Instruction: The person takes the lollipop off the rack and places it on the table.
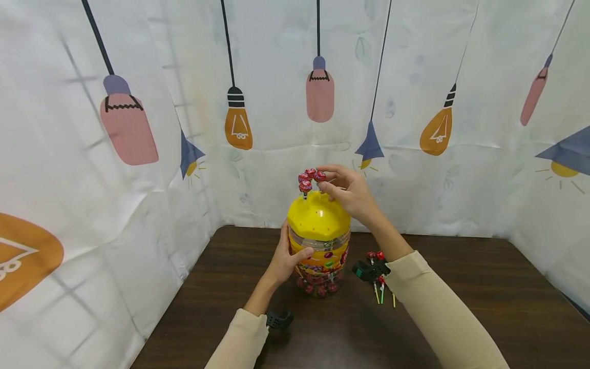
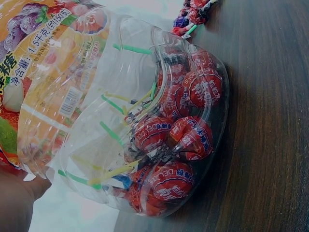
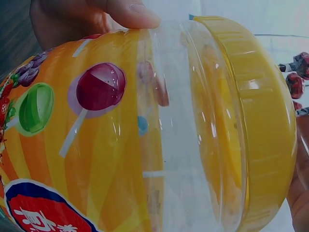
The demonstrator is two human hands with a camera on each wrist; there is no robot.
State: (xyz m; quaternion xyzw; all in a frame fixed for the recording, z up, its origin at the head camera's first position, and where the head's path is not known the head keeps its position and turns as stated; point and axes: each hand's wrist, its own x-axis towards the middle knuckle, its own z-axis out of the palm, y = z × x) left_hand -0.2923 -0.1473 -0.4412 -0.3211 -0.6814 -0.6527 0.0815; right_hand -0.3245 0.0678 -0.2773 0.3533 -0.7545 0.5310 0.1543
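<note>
A clear plastic lollipop jar with a fruit-printed wrapper and a domed yellow lid stands upright on the table. My left hand grips its left side, thumb across the front. Several red-wrapped lollipops stick up from the top of the lid. At the lid's right, my right hand pinches another red lollipop between thumb and fingers; its stick is mostly hidden. Through the jar's clear base, the left wrist view shows more red lollipops with green and yellow sticks.
Several loose lollipops lie on the dark wooden table right of the jar, partly covered by the right wrist's black band. A white curtain printed with lamps hangs behind and beside the table.
</note>
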